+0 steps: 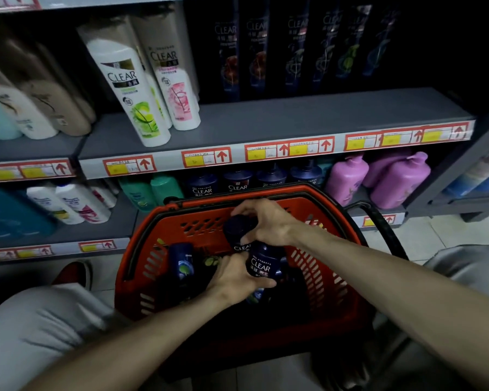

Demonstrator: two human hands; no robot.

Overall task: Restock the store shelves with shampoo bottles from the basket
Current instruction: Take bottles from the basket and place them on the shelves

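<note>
A shop: price-tagged shelves (274,119) stocked with shampoo bottles (130,88).

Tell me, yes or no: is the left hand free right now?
No, the left hand grips a dark CLEAR bottle at the red basket.

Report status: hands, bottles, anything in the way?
Left hand grips near dark navy plastic shampoo bottle. Right hand grips far dark navy plastic shampoo bottle at its top. Both inside red plastic basket. Black basket handle lies right, nothing blocking hands.

Dim, dark upper right; edges blurred, bowed.
</note>
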